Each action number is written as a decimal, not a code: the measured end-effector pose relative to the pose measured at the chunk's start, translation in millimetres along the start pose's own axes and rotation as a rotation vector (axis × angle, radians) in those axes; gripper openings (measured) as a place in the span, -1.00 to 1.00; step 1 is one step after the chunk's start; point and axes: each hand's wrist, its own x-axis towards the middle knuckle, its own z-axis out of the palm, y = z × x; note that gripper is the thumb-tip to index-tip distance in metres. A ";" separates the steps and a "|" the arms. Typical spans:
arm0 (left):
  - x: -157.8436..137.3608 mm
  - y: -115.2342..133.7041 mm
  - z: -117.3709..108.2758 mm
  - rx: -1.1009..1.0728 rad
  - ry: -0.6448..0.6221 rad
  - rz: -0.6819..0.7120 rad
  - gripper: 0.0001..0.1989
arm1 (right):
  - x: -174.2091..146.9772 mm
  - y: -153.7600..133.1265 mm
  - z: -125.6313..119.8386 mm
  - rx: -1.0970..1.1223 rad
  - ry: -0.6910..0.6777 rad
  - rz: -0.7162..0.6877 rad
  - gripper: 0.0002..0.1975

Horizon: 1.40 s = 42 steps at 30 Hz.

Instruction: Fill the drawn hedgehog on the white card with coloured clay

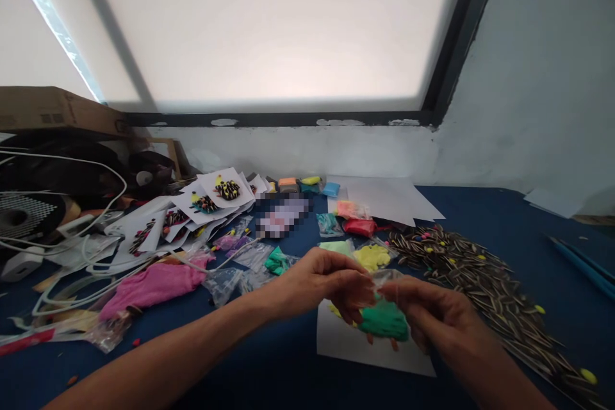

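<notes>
Over the white paper point(365, 353), my left hand point(339, 282) and my right hand point(435, 307) meet with fingers closed on a small clear plastic bag point(385, 277). The bag is partly hidden by my fingers, and I cannot make out what is inside. Below it on the paper sits a green modelling clay body point(384, 321) with yellow clay at its left end and small brown legs. Just beyond my hands lie yellow clay point(373, 257) in a bag and a pale green packet point(337, 246).
Striped sunflower seeds point(475, 275) are heaped at right, near blue tweezers point(583, 266). Finished seed pictures point(209, 195) are stacked at left, with pink clay point(156, 285) and white cables point(86, 262) before them. White sheets point(379, 195) lie at the back.
</notes>
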 end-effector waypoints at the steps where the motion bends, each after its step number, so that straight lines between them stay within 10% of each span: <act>1: -0.4 0.6 1.1 0.008 0.003 -0.006 -0.65 | 0.3 0.9 0.3 0.007 0.019 0.021 -0.73; 19: 0.1 -11.8 12.6 -0.113 -0.009 0.033 -0.73 | -4.0 8.7 3.3 -0.208 0.022 -0.056 -0.71; 42: 0.9 -11.0 17.1 -0.136 0.150 -0.019 -0.67 | -7.0 10.4 9.6 -0.572 0.134 -0.684 -0.87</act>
